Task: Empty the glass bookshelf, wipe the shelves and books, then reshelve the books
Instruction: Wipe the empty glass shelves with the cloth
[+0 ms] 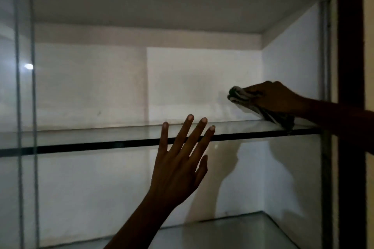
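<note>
Right hand [277, 97] grips a bunched grey cloth [245, 98] at the right end of the clear upper glass shelf [101, 135]. The cloth's trailing end rests on the shelf. The forearm is cut off by the dark wooden cabinet frame [350, 66]. Left hand [178, 163] is raised before the shelf's front edge, fingers spread, holding nothing; contact with the glass cannot be determined. Dim light obscures the cloth pattern. A white back panel [91, 87] stands behind the shelf. A lower glass shelf [222, 232] is partly cut off. A glass side pane [10, 97] stands at left.
</note>
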A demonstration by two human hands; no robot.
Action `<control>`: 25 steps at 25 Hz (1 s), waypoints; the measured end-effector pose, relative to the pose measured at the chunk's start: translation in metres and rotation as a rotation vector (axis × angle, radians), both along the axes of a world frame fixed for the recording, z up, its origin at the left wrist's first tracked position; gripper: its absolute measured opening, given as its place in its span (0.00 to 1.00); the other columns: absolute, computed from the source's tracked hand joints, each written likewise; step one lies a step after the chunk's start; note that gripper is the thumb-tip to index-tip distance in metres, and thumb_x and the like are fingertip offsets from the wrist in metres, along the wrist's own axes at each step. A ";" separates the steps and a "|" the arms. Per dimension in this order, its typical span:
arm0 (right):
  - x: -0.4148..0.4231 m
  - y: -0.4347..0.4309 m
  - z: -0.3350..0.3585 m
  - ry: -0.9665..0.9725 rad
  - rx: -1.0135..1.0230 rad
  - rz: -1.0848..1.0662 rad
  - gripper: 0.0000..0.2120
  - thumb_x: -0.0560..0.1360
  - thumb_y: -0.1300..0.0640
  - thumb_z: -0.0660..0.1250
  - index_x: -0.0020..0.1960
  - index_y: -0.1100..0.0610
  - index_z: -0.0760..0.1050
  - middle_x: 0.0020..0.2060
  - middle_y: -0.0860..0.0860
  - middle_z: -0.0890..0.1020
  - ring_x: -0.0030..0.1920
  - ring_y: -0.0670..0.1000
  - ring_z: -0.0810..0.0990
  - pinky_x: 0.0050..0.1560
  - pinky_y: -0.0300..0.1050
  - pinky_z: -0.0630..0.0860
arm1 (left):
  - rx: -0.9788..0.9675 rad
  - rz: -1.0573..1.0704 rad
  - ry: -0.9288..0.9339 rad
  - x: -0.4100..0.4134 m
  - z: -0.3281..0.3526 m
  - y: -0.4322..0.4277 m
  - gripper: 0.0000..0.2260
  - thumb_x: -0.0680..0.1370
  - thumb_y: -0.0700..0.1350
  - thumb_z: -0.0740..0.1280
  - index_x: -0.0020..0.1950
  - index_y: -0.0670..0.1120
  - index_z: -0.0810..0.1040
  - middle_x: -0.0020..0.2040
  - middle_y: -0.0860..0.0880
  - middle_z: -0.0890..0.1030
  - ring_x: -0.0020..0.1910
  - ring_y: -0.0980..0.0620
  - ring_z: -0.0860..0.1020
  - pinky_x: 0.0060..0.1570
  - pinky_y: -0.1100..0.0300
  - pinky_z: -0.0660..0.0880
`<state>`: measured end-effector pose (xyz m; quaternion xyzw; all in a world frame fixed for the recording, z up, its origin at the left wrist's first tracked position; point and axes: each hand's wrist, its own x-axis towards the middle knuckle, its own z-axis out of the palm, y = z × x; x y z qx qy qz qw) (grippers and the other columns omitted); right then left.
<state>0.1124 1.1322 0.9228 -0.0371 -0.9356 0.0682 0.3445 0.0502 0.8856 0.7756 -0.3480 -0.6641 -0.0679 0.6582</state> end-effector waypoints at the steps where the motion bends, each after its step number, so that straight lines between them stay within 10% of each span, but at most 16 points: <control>1: 0.001 0.013 -0.007 -0.045 0.016 -0.092 0.18 0.78 0.52 0.61 0.68 0.47 0.68 0.64 0.51 0.74 0.62 0.55 0.73 0.56 0.36 0.65 | -0.003 0.040 0.044 -0.002 -0.005 0.013 0.26 0.76 0.49 0.61 0.74 0.49 0.62 0.75 0.47 0.62 0.75 0.46 0.57 0.72 0.40 0.42; 11: -0.048 0.013 -0.024 -0.483 0.190 -0.362 0.19 0.80 0.56 0.53 0.69 0.55 0.65 0.67 0.55 0.70 0.65 0.57 0.69 0.61 0.45 0.63 | -0.021 0.141 0.148 -0.023 -0.011 0.013 0.32 0.74 0.48 0.62 0.77 0.51 0.55 0.76 0.48 0.55 0.75 0.46 0.55 0.73 0.45 0.42; 21: -0.053 -0.149 -0.026 -0.456 0.207 0.377 0.19 0.82 0.55 0.52 0.73 0.54 0.61 0.70 0.54 0.68 0.68 0.56 0.67 0.66 0.47 0.64 | 0.090 0.148 0.039 -0.019 -0.017 -0.025 0.30 0.77 0.51 0.57 0.77 0.49 0.53 0.78 0.48 0.50 0.77 0.46 0.50 0.73 0.43 0.41; 25: -0.047 -0.173 -0.029 -0.410 0.128 0.539 0.18 0.82 0.53 0.53 0.71 0.44 0.63 0.65 0.51 0.73 0.57 0.51 0.75 0.53 0.40 0.69 | 0.211 0.166 -0.071 -0.018 -0.018 -0.073 0.28 0.79 0.52 0.53 0.78 0.47 0.50 0.78 0.46 0.52 0.77 0.45 0.48 0.74 0.45 0.42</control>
